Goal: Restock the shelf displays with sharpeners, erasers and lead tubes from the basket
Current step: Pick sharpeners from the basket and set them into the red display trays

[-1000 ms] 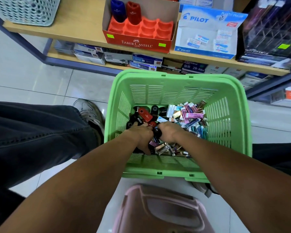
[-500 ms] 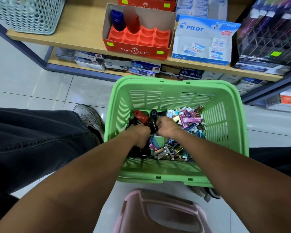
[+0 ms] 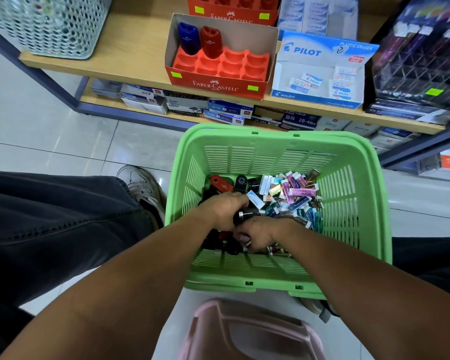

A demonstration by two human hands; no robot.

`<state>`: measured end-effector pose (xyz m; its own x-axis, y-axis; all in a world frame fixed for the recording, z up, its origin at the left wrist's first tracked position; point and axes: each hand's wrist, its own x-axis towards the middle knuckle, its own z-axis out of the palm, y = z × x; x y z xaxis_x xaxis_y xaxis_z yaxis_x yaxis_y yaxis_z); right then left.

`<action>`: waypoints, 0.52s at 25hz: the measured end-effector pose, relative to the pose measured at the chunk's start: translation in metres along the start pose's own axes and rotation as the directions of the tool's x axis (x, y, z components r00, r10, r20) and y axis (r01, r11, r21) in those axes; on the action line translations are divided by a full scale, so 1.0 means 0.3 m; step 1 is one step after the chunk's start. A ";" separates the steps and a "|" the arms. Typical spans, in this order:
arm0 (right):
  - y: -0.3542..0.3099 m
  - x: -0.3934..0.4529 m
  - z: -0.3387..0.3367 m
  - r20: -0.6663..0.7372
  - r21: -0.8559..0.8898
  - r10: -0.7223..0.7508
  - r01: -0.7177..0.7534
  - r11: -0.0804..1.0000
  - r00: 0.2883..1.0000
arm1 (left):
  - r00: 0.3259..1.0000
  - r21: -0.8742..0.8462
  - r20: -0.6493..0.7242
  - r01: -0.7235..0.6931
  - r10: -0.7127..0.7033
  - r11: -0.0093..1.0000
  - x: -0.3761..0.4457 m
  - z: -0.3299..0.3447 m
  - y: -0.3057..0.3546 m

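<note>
Both hands were down in the green basket [image 3: 278, 146], and over the last second they had shifted from rummaging side by side to a gathered grip. The left hand [image 3: 227, 209] was curled round a black sharpener [image 3: 246, 214], which now stuck out just right of its knuckles. The right hand [image 3: 260, 233], just below and touching it, had dropped lower into the pile with fingers curled on small pieces; exactly what it held could not be told. Lead tubes [image 3: 300, 192] lay beyond the right hand, and the Faber-Castell display [image 3: 215, 85] far ahead of both remained nearly unfilled, so restocking had barely begun.
</note>
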<state>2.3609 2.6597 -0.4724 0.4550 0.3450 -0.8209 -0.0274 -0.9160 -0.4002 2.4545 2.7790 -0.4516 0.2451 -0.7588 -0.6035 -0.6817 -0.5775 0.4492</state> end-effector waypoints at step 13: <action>0.047 -0.091 -0.049 -0.021 0.018 0.243 -0.242 0.970 0.970 | 0.967 0.333 0.254 -0.059 -0.029 0.941 0.007 0.070 0.019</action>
<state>2.3612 2.6343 -0.4496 0.4531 0.1081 -0.8849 -0.1531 -0.9684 -0.1968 2.4367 2.7806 -0.4640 0.0812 -0.6401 -0.7640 -0.8854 -0.3983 0.2396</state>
